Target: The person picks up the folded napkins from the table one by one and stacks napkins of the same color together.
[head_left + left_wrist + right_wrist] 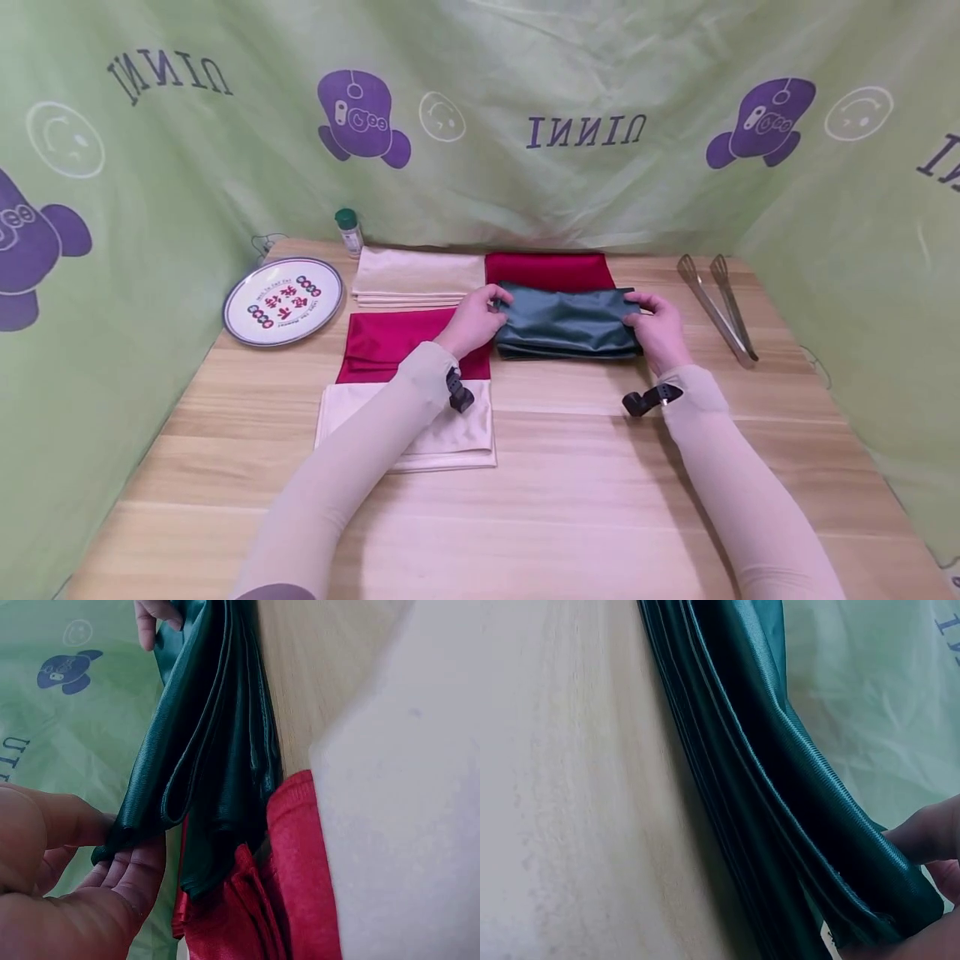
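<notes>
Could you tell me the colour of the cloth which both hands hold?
The cloth is dark bluish green, best seen in the head view.

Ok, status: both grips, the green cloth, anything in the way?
Left grip and right grip pinching opposite ends of folded green cloth. Layers gapping at its left end. Nothing visibly blocking; tongs lie apart, off to the right.
</notes>
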Tool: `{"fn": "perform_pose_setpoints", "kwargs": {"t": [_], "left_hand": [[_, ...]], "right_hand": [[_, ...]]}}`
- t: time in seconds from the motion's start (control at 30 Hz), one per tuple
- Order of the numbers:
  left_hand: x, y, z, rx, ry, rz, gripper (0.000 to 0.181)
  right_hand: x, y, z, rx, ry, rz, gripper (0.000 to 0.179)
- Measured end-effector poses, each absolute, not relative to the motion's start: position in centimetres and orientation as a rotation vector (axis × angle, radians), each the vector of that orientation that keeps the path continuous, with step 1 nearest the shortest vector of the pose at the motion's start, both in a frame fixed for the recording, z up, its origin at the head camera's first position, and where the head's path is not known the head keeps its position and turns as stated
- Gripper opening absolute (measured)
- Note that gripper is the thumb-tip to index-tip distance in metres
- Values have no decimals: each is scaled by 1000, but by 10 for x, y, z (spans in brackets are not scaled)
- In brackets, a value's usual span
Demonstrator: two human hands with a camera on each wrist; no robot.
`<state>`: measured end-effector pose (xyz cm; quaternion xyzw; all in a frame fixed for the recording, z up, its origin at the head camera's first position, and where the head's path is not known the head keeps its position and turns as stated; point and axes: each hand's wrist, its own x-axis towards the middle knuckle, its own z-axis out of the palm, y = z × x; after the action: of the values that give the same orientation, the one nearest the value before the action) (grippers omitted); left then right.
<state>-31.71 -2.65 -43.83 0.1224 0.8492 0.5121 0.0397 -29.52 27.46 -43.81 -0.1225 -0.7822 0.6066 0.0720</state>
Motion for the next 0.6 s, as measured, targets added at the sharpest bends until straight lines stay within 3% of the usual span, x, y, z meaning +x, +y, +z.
{"fn": "perform_pose_setpoints", "kwargs": {"t": [0.6], "left_hand": [[-320, -31, -447, 338, 2579, 1536, 27]], "right_hand": [[-304, 279, -457, -359, -2381, 1810, 45]]}}
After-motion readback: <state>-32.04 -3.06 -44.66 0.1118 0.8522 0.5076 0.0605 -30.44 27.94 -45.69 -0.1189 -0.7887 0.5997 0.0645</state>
